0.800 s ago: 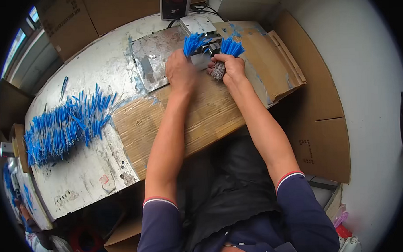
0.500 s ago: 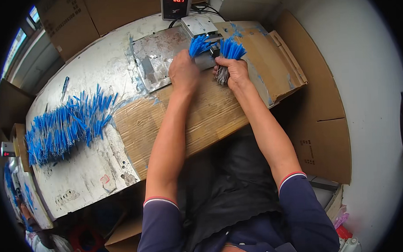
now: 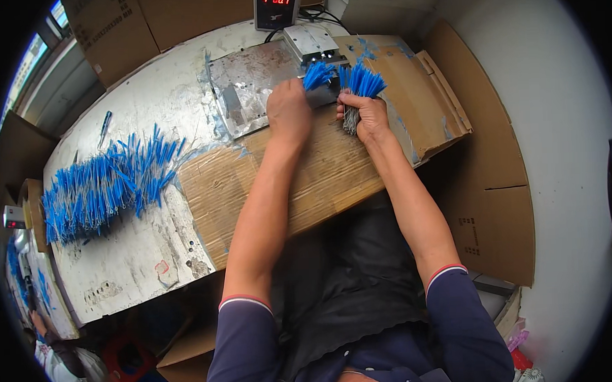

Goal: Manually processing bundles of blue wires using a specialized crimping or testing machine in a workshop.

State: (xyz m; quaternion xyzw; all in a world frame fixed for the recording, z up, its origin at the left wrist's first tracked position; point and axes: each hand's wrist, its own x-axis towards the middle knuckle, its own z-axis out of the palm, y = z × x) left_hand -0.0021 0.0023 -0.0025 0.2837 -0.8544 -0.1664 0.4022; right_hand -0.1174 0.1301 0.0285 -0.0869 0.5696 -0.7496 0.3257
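My left hand (image 3: 290, 112), slightly blurred, is closed around a small bunch of blue brushes (image 3: 319, 75). Their blue ends stick out past its fingers, and the stems are hidden. To its right, a larger bunch of blue-tipped wire brushes (image 3: 361, 81) is gripped by my right hand (image 3: 371, 113), thumb across the bunch. The thin grey wire stems hang below that thumb. Both bunches are held up in front of a small metal device (image 3: 309, 41), close together with a narrow gap between them.
A broad heap of similar brushes (image 3: 107, 188) lies on the worn white table (image 3: 133, 261) at left, near a pen (image 3: 105, 128). A counter with red digits (image 3: 277, 9) stands at the back. Cardboard (image 3: 218, 187) covers the near edge; a box flap (image 3: 427, 96) rises at right.
The view has shifted slightly. Both hands keep their bunches and have come a little nearer to me; the left bunch has moved slightly right, toward the right one.
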